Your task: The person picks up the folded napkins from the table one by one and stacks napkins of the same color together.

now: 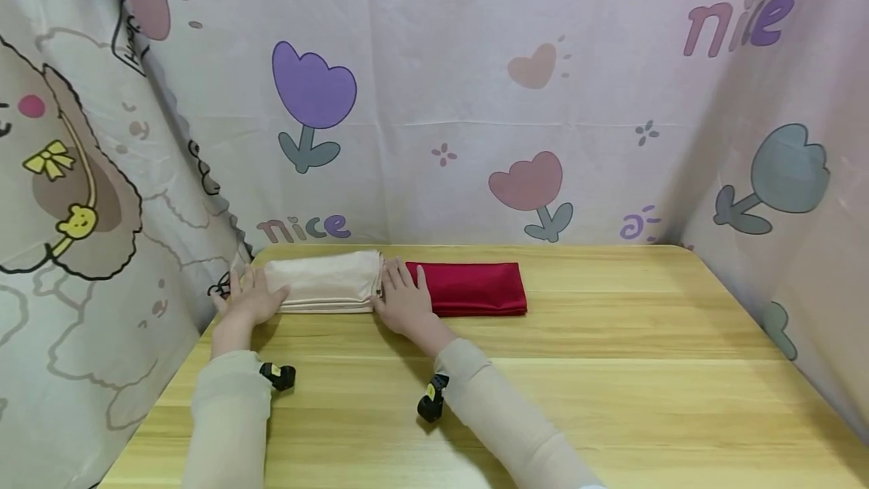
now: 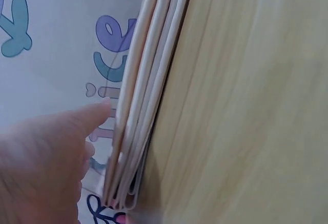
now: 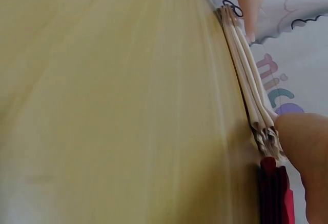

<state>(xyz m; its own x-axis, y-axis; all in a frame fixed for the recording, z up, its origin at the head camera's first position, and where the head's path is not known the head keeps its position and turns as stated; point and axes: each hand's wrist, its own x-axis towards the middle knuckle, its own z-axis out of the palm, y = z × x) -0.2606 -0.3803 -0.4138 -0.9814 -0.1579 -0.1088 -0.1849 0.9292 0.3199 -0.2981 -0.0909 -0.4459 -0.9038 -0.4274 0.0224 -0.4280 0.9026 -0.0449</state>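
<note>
A cream folded cloth (image 1: 326,283) lies at the back left of the table, its stacked layers showing along the front edge. At its left end rests my left hand (image 1: 246,302), fingers spread and thumb over the corner. My right hand (image 1: 407,302) touches the cloth's right end with extended fingers. Beside it lies a dark red folded cloth (image 1: 478,289), its left end partly hidden by that hand. In the right wrist view, the right thumb (image 3: 302,137) presses at the cream cloth's end, where the layers look crumpled, close to the red cloth.
The wooden table (image 1: 577,391) reaches back to a printed curtain (image 1: 421,96) with flowers and lettering. More curtain hangs along the left and right sides. A small black camera is strapped at each wrist, over beige sleeves (image 1: 231,413).
</note>
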